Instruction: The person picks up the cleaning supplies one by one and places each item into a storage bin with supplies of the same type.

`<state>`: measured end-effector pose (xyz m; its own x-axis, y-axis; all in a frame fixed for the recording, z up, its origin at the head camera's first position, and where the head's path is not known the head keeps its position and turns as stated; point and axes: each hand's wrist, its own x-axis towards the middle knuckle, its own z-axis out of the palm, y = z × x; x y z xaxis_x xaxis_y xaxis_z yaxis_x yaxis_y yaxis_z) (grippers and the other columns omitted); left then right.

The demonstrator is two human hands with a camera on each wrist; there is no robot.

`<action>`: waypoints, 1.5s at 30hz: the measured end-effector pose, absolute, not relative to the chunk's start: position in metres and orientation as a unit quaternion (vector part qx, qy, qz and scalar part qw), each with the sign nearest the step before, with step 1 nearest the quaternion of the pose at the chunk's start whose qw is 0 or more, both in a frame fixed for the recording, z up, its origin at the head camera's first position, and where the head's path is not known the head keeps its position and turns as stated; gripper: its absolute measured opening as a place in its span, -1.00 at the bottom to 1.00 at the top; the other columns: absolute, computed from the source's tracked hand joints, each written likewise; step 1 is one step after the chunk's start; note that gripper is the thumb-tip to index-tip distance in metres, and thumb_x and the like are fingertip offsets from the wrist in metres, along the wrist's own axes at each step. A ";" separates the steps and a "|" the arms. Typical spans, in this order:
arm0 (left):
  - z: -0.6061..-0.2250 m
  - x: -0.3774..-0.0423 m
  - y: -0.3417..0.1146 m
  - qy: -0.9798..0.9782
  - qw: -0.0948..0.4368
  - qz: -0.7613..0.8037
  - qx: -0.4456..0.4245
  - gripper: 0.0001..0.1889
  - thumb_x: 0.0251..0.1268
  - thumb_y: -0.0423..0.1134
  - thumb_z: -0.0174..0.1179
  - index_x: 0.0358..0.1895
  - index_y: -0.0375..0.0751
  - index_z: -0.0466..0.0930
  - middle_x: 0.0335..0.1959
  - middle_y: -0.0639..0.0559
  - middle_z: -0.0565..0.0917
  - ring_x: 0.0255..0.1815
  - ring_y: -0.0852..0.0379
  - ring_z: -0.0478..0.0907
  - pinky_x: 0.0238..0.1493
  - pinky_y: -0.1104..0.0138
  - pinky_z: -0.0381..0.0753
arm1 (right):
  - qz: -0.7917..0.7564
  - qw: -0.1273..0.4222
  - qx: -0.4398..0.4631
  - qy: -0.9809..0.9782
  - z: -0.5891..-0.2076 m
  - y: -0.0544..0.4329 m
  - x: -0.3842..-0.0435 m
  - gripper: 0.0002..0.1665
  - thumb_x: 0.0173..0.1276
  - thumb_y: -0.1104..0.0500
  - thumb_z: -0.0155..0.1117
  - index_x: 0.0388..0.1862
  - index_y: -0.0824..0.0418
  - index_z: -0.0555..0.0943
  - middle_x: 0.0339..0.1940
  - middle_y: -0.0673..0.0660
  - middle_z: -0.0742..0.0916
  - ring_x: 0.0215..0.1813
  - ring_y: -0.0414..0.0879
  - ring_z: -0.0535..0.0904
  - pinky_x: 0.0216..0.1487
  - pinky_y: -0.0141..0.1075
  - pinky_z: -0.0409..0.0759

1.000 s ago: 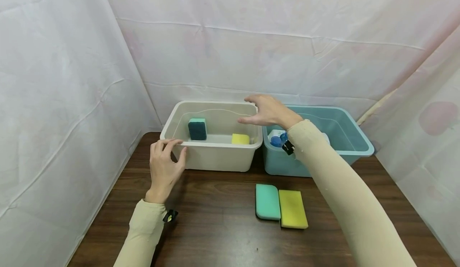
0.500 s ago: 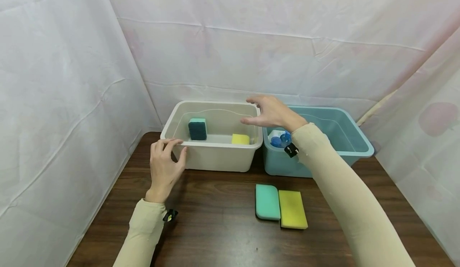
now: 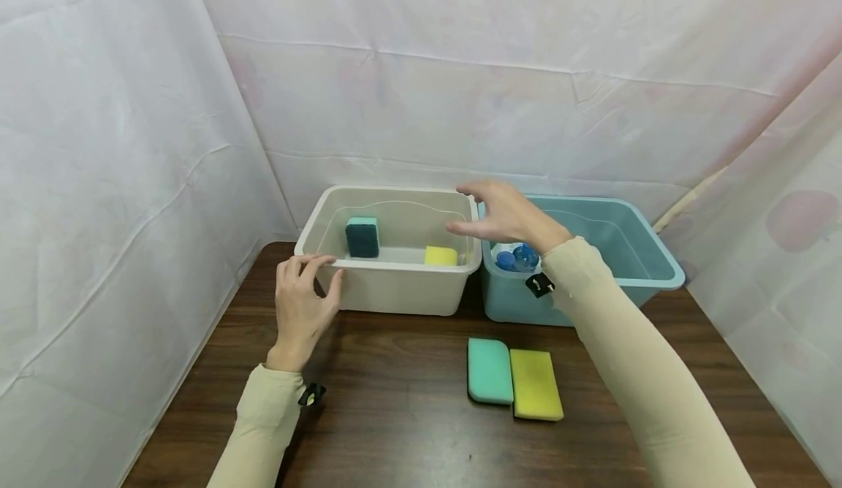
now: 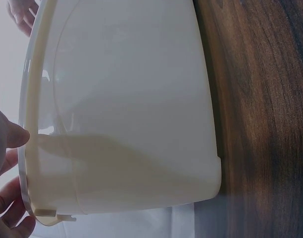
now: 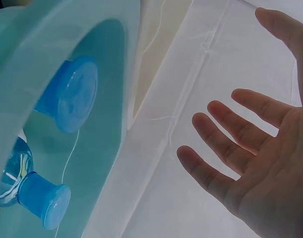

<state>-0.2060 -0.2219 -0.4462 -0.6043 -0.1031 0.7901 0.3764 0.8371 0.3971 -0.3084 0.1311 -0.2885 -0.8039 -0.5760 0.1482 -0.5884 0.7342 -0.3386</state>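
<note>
In the head view my left hand (image 3: 302,309) holds the front-left rim of an off-white plastic bin (image 3: 395,291), fingers over the edge and thumb at the outer wall. The left wrist view shows those fingertips at the bin's rim (image 4: 30,114). Over the place where the two bins meet hovers my right hand (image 3: 506,214), fingers spread and holding nothing. Inside the off-white bin, a green-and-dark sponge (image 3: 362,238) stands on edge near a yellow sponge (image 3: 441,256). Bottles with blue caps (image 5: 57,206) sit in the blue bin (image 3: 647,282), partly hidden.
On the dark wooden table (image 3: 395,400) lie a green sponge (image 3: 490,371) and a yellow sponge (image 3: 536,384), side by side in front of the bins. White cloth (image 3: 395,108) hangs behind and at both sides.
My right hand has drifted slightly right and toward me, away from over the off-white bin. The left hand has stayed at the bin's rim.
</note>
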 end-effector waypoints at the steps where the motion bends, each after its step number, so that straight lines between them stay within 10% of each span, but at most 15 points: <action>1: -0.446 -0.206 -0.222 -0.853 0.437 -0.274 -0.080 -0.74 0.31 -0.24 0.47 -0.01 -0.24 0.77 0.05 -0.29 0.67 0.09 -0.35 0.49 0.15 -0.18 0.51 | 0.190 0.016 0.311 -0.931 -0.289 0.131 -0.307 0.01 0.38 -0.36 0.39 0.64 0.14 0.40 0.53 0.17 0.59 0.33 0.10 0.60 0.33 0.13 0.60; 45: -0.446 -0.207 -0.219 -0.849 0.443 -0.275 -0.081 -0.74 0.30 -0.25 0.47 -0.01 -0.25 0.77 0.05 -0.30 0.68 0.10 -0.35 0.49 0.17 -0.18 0.50 | 0.255 0.037 0.323 -0.911 -0.312 0.149 -0.267 -0.07 0.36 -0.28 0.49 0.60 0.03 0.46 0.49 0.07 0.62 0.41 0.06 0.59 0.34 0.12 0.61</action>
<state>-0.2065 -0.2193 -0.4456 -0.5947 -0.1059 0.7969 0.3816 0.8354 0.3957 -0.2673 0.1487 -0.3119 -0.7886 -0.5695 0.2321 -0.6072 0.6612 -0.4406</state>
